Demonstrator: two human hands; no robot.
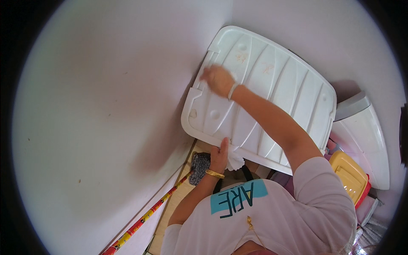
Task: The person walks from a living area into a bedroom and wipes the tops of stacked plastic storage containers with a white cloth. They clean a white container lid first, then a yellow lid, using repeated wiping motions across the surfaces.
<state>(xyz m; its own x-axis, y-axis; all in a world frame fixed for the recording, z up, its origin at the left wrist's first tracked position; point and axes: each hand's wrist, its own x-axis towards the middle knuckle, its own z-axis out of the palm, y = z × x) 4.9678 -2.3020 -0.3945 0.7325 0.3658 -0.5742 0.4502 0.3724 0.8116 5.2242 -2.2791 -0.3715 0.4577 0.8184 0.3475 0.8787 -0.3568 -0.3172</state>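
A large white plastic storage-bin lid [271, 86], ribbed and faintly marked in orange, lies tilted before me in the corner of the walls. My left hand [219, 157], with a gold bracelet at the wrist, grips its near rim, thumb on top and the other fingers hidden. A crumpled white cloth or tissue [235, 161] hangs beside that hand under the rim. Over the lid's left part, near the latch notch in its edge, is my right hand [218, 79], wearing a pale bangle. It is blurred, so its finger pose and any contact are unclear.
Walls stand to the left and behind the lid. A mop with a grey fluffy head [199, 167] and a red-and-yellow patterned pole [145, 220] leans at lower left. At right are a white curved panel [366, 137] and a yellow plastic lid [349, 173] on a red container.
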